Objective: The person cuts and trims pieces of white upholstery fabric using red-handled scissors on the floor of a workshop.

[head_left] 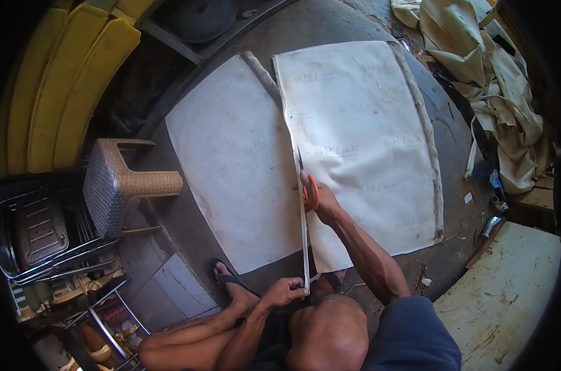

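Dark concrete floor [330, 25] carries everything: the right hand [320, 201] grips orange-handled scissors [309, 188] partway up a pale cloth sheet [354, 136], while the left hand [286, 290] pinches the cut strip [304, 247] taut at the near edge. Cloth looks light, limp, likely to shift; a second sheet [231, 161] lies just beside, a woven stool [116, 182] farther left.

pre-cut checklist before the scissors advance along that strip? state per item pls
1. Right hand grips the orange-handled scissors: ok.
2. Blades lie on the edge of the right off-white printed fabric sheet: ok.
3. Left hand pinches the narrow cut fabric strip near its end: ok.
4. Strip runs straight from hand to scissors: ok.
5. Blades open or closed: cannot tell.
6. Sandalled foot apart from the cut line: ok.
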Tool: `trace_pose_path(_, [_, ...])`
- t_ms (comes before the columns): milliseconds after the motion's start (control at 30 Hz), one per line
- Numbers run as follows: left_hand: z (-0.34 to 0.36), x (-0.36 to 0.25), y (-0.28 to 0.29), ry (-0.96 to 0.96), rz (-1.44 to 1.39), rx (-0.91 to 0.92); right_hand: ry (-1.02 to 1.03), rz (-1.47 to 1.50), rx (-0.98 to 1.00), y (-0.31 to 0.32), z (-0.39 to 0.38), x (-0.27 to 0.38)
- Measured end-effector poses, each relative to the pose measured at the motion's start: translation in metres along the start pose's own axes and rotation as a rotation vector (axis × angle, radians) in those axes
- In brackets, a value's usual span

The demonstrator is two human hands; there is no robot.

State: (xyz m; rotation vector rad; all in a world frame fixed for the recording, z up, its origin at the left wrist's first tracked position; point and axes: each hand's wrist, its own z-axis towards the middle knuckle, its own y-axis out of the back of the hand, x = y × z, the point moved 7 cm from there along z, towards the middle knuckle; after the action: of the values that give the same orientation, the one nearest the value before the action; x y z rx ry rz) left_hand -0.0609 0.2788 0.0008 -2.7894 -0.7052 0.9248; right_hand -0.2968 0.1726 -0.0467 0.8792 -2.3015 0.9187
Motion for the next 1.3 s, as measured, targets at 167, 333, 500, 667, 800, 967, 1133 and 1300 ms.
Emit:
trace_pose_path(167, [-0.004,0.004,0.003,0.010,-0.076,0.040,-0.023,-0.105,-0.038,-0.002,0.007,0.006])
trace_pose_path(333, [-0.003,0.001,0.000,-0.006,-0.025,0.027,0.046,-0.031,0.009,0.001,0.018,0.022])
trace_pose_path(500, [-0.007,0.006,0.009,0.032,0.001,0.063,0.024,-0.045,-0.018,-0.005,0.029,0.027])
trace_pose_path(667, [-0.009,0.000,0.007,0.026,-0.043,0.025,0.075,-0.024,-0.044,-0.006,0.039,0.041])
trace_pose_path(800, [-0.011,-0.002,0.006,-0.002,-0.049,0.024,0.065,0.010,-0.033,-0.009,0.045,0.045])
trace_pose_path(967, [-0.014,0.005,0.012,0.036,-0.063,0.019,0.054,-0.036,-0.027,-0.012,0.059,0.061])
trace_pose_path(1133, [-0.015,0.010,0.017,0.008,-0.014,0.009,0.141,0.018,-0.019,-0.016,0.074,0.071])
trace_pose_path(1300, [-0.020,0.020,0.021,0.072,-0.087,-0.007,0.108,0.061,0.002,-0.019,0.089,0.075])
